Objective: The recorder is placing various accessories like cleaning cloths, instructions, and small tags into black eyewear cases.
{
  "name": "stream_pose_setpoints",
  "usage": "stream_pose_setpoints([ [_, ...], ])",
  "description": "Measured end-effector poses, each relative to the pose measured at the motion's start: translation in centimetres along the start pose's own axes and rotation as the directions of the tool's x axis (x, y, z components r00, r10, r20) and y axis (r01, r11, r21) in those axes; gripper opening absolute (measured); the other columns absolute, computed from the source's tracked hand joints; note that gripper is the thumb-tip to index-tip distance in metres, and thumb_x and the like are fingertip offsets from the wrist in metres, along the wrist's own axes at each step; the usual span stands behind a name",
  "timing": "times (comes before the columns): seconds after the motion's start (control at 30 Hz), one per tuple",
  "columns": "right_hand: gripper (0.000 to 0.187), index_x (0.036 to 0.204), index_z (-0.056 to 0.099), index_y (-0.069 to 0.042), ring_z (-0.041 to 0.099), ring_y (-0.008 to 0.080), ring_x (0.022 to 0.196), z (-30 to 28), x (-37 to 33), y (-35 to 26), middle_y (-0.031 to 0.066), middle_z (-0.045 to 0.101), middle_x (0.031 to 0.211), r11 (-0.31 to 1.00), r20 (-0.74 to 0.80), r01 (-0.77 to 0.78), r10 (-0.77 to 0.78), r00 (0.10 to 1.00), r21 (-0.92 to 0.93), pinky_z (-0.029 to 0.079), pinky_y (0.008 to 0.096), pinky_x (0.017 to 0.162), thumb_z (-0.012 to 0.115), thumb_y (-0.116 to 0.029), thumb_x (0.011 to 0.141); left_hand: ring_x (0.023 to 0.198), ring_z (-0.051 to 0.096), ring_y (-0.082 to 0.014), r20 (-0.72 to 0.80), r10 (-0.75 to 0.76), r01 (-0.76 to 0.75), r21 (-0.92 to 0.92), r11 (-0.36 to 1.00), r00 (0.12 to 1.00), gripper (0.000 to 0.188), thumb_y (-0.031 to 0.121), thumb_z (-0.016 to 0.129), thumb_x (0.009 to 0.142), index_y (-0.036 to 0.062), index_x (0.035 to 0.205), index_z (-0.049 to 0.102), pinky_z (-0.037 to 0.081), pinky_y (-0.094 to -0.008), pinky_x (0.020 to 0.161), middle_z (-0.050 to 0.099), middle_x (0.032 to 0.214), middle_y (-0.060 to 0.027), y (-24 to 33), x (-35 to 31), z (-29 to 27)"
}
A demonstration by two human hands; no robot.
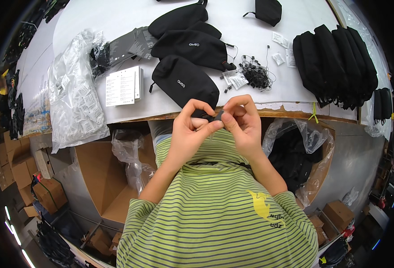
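Close together at the table's front edge, both my hands are closed in a pinch. Between the fingertips of my left hand (187, 133) and my right hand (245, 129) is a small dark piece (219, 116), too small and covered to name. Just beyond lies a black zippered pouch (183, 80), its near end beside my fingers. Whether the piece is joined to this pouch I cannot tell. Two more black pouches (190, 44) (179, 20) overlap behind it. To their right is a tangled heap of black tag loops (256, 75) with small white packets (237, 81) beside it.
Stacked black pouches (335, 64) stand at the table's right, another pouch (267, 12) at the back. On the left are a clear bag of white packets (78, 94), white printed cards (122, 89) and dark cards (132, 43). Cardboard boxes (99, 178) (320, 183) sit below the edge.
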State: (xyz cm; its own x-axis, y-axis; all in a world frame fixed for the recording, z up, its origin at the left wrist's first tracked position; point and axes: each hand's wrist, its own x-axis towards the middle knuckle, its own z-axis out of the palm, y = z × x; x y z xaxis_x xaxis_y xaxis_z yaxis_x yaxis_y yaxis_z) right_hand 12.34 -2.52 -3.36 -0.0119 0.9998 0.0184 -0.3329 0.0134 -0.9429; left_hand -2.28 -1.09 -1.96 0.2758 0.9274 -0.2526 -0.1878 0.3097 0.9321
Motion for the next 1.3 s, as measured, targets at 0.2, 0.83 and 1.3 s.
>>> stream_pose_setpoints([
  [0.2, 0.019, 0.105, 0.05, -0.005, 0.045, 0.0015, 0.066, -1.0, 0.7, -0.8, -0.0026, 0.051, 0.075, 0.976, 0.182, -0.21, 0.197, 0.963, 0.051, 0.032, 0.0172, 0.057, 0.06, -0.013, 0.091, 0.047, 0.031, 0.002, 0.08, -0.056, 0.05, 0.083, 0.995, 0.995, 0.013, 0.006, 0.067, 0.085, 0.0014, 0.09, 0.056, 0.019, -0.0193, 0.045, 0.044, 0.051, 0.0078, 0.3, 0.0, -0.7],
  [0.83, 0.037, 0.125, 0.054, -0.001, 0.062, 0.0072, 0.083, -3.7, 3.7, 1.5, 0.007, 0.065, 0.097, 0.89, 0.089, -0.454, 0.449, 0.889, 0.038, 0.049, 0.0184, 0.071, 0.058, -0.01, 0.09, 0.091, 0.054, -0.0231, -0.031, 0.542, -0.402, 0.636, 0.659, 0.84, 0.015, 0.007, 0.06, 0.087, 0.0005, 0.101, 0.06, 0.043, -0.0337, 0.082, 0.059, 0.111, -0.0112, -2.0, -2.5, -4.3],
  [1.3, 0.038, 0.126, 0.054, 0.002, 0.061, 0.0083, 0.092, -3.3, 2.6, 0.2, 0.0086, 0.065, 0.107, 0.856, 0.251, -0.511, 0.48, 0.841, 0.075, 0.048, 0.0206, 0.083, 0.055, -0.012, 0.091, 0.087, 0.049, -0.0151, 0.367, 0.665, -0.42, 0.903, -0.089, 0.65, 0.034, 0.009, 0.073, 0.057, 0.0178, 0.09, 0.07, 0.029, -0.0308, 0.079, 0.063, 0.091, 0.0102, 0.6, -0.6, -5.8],
])
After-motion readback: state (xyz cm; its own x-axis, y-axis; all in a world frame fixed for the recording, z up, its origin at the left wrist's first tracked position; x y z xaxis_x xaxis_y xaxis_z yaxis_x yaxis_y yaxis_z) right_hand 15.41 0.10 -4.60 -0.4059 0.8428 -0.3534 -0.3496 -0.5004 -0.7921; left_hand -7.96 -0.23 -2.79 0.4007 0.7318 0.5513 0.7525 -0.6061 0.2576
